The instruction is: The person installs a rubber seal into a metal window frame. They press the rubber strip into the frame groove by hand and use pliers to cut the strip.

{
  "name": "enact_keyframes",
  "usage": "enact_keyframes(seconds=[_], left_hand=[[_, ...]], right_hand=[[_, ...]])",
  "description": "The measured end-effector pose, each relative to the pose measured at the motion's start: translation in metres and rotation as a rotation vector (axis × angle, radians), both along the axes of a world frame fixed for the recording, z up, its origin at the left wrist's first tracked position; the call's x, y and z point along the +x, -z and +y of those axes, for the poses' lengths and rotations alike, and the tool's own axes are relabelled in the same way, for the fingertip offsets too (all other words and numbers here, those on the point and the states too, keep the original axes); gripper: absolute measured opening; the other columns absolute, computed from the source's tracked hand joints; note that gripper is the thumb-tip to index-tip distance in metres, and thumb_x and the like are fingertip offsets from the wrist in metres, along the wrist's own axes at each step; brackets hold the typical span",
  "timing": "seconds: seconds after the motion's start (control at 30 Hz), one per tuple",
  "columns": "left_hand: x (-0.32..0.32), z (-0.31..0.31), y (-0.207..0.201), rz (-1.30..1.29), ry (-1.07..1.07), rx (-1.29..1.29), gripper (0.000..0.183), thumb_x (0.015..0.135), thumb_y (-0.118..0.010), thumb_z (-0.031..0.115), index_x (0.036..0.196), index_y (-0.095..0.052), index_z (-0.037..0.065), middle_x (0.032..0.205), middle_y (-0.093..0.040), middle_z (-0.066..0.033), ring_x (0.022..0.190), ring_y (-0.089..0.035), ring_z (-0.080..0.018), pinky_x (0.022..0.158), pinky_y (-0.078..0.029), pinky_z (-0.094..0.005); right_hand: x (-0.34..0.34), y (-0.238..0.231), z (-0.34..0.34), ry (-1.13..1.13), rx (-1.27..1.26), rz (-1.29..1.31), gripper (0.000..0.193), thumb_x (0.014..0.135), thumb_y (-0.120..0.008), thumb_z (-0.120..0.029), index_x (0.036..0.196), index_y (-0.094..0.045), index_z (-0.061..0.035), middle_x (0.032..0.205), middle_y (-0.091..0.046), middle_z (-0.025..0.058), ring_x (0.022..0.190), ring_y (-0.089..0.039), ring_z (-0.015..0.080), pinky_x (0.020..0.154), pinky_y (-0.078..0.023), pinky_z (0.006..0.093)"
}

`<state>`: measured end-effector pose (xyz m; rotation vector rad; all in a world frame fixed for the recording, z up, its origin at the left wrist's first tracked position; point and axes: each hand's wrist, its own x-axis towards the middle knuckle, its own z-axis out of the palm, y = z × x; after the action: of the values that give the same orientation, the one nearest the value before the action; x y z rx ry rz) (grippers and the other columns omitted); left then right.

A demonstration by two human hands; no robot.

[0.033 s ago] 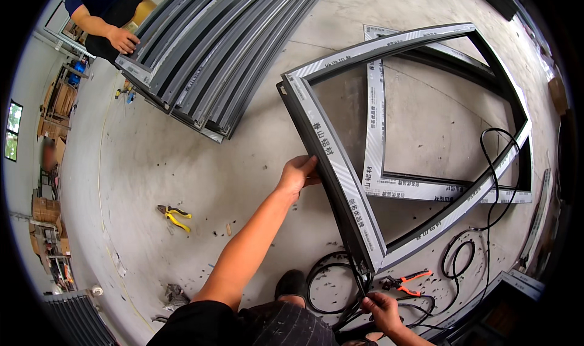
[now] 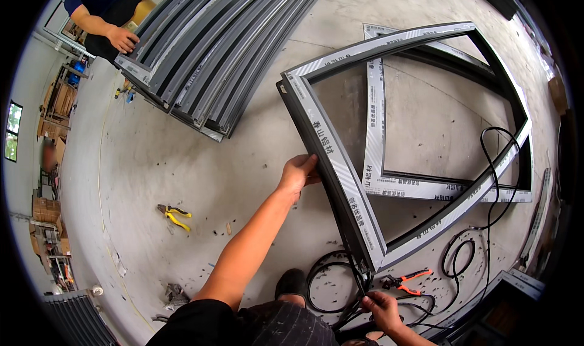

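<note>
A large dark window frame (image 2: 325, 145) with pale printed protective film leans up before me. Closed around its left side bar is my left hand (image 2: 297, 175), thumb on the outer face. My right hand (image 2: 383, 311) pinches a thin black sealing strip (image 2: 367, 288) just below the frame's lowest corner. Loops of the same black strip (image 2: 310, 279) lie on the floor by my foot, and one length arcs up over the frame's right side. Pliers with orange handles (image 2: 413, 276) rest beside my right hand. Behind the raised frame lies a second filmed frame (image 2: 375, 121).
At the upper left a co-worker's hand (image 2: 123, 40) rests on a stack of dark frames (image 2: 201, 84). Yellow-handled pliers (image 2: 176, 217) lie on the floor left of my arm, among scattered black scraps. Cardboard boxes (image 2: 45, 209) line the left wall; another frame (image 2: 523, 285) sits lower right.
</note>
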<state>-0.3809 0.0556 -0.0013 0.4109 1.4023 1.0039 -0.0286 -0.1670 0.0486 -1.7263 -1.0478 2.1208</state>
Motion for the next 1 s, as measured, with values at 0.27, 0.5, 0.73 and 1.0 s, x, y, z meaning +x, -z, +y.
enact_keyframes(seconds=[0.27, 0.5, 0.73, 1.0], left_hand=[[0.011, -0.024, 0.006, -0.011, 0.074, -0.033, 0.038, 0.094, -0.061, 0.031, 0.113, -0.06, -0.001, 0.098, -0.067, -0.0085, 0.087, -0.063, -0.019, 0.083, -0.051, -0.0338], [0.03, -0.046, 0.006, -0.015, 0.087, -0.044, 0.035, 0.093, -0.062, 0.031, 0.107, -0.063, -0.001, 0.094, -0.067, -0.0074, 0.084, -0.062, -0.0161, 0.078, -0.05, -0.0311], [0.043, -0.062, 0.007, -0.066, 0.166, -0.031, 0.028, 0.093, -0.063, 0.024, 0.107, -0.063, 0.001, 0.096, -0.068, -0.0055, 0.088, -0.063, -0.0168, 0.082, -0.05, -0.032], [0.059, -0.085, 0.012, -0.057, 0.257, -0.072, 0.025, 0.09, -0.067, 0.019, 0.106, -0.064, 0.001, 0.097, -0.068, -0.0052, 0.087, -0.063, -0.015, 0.082, -0.049, -0.0305]], right_hand=[[-0.003, 0.004, 0.003, -0.063, 0.01, -0.045, 0.021, 0.093, -0.063, -0.013, 0.101, -0.062, 0.006, 0.079, -0.065, 0.0042, 0.073, -0.061, 0.0108, 0.068, -0.051, 0.0257], [-0.004, 0.001, 0.009, -0.052, 0.011, -0.048, 0.024, 0.093, -0.062, -0.018, 0.1, -0.063, 0.005, 0.074, -0.065, 0.0047, 0.069, -0.06, 0.0081, 0.064, -0.049, 0.024], [0.006, 0.01, 0.011, -0.1, 0.074, -0.08, 0.019, 0.092, -0.061, -0.014, 0.099, -0.063, 0.0044, 0.072, -0.064, 0.0059, 0.067, -0.059, 0.0099, 0.063, -0.048, 0.0254], [0.002, 0.009, 0.017, -0.183, 0.204, -0.205, 0.019, 0.091, -0.058, -0.016, 0.097, -0.063, 0.0021, 0.075, -0.065, 0.0096, 0.068, -0.064, 0.0206, 0.064, -0.049, 0.0312]])
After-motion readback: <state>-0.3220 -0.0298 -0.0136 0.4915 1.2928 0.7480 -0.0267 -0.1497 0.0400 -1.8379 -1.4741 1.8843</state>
